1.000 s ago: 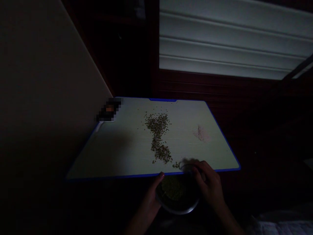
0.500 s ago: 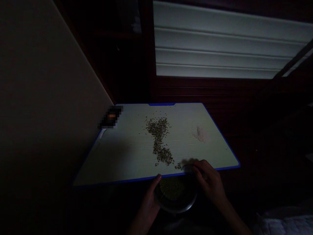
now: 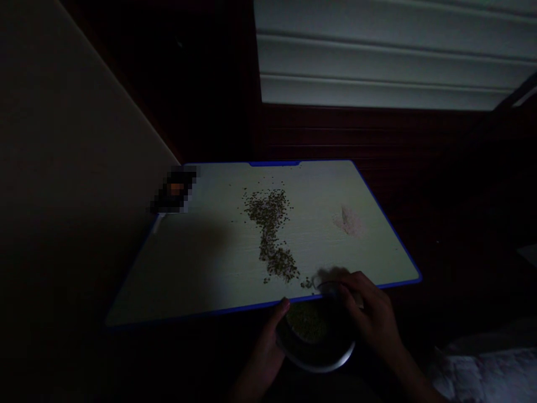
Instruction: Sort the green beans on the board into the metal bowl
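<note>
Wall (image 3: 84,140): pale and dim, along the left.
Slatted panel (image 3: 369,61): white, beyond the board.
Board (image 3: 323,196): pale, blue-edged, long axis left to right; it sits higher in view than half a second ago, probably from head movement.
Bowl (image 3: 325,369): just below the board's near edge, mouth up, grain (image 3: 308,324) inside.
Left hand (image 3: 271,341): clasped on the bowl's left side, thumb at the rim.
Right hand (image 3: 371,302): fingers pinched together on a thin tool, over the board's near edge.
Loose grains (image 3: 268,215): mid-board, a long patch running far to near, its near end bending right; little altered since that picture, so the work seems confined to the near edge.
Dark thing (image 3: 174,189): far left corner, too blurred to identify.
Powder (image 3: 350,221): a pale patch, right of the grains.
Tool (image 3: 318,284): perhaps a spoon; long axis roughly left to right, tip pointing left.
Small clump (image 3: 306,283): just beside that tip, between it and the larger patch.
</note>
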`<state>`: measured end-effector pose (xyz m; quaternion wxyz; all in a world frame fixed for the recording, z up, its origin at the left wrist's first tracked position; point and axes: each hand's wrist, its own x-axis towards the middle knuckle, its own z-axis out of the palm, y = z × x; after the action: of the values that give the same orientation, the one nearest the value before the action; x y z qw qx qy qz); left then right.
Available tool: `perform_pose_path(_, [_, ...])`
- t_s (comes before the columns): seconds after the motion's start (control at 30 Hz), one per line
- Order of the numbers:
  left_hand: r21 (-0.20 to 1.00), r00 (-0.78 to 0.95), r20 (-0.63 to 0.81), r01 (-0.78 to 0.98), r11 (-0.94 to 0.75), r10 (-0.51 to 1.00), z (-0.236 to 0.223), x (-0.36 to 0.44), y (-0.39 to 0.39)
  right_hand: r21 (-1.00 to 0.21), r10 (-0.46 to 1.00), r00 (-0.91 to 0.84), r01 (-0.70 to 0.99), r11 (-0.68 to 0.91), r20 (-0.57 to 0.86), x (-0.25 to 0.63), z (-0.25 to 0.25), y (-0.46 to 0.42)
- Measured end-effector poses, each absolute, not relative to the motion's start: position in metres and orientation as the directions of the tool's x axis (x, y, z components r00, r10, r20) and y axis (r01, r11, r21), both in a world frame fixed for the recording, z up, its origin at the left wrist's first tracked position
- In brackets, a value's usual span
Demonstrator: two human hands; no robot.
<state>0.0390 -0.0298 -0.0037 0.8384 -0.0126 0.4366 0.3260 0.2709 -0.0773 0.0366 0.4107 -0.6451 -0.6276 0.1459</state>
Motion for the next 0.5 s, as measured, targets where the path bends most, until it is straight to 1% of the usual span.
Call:
perform_pose_path(0.17, [0.287,0.395,-0.739,-0.549,0.785,0.546,-0.006,0.038,-0.030,-0.702,0.917,0.169,0.696,0.148,0.360,0.275,0.041,-0.075])
perform_pose_path(0.23, [0.294,0.399,-0.729,-0.551,0.781,0.556,-0.006,0.037,-0.030,-0.697,0.917,0.146,0.696,0.172,0.371,0.274,0.044,-0.074])
perform_pose_path(0.37, [0.284,0.369,-0.759,-0.553,0.783,0.536,-0.005,0.036,-0.030,-0.679,0.921,0.091,0.703,0.211,0.379,0.271,0.048,-0.074])
perform_pose_path(0.5, [0.277,0.434,-0.725,-0.527,0.803,0.535,-0.006,0.036,-0.031,-0.660,0.927,0.032,0.712,0.240,0.373,0.269,0.050,-0.075])
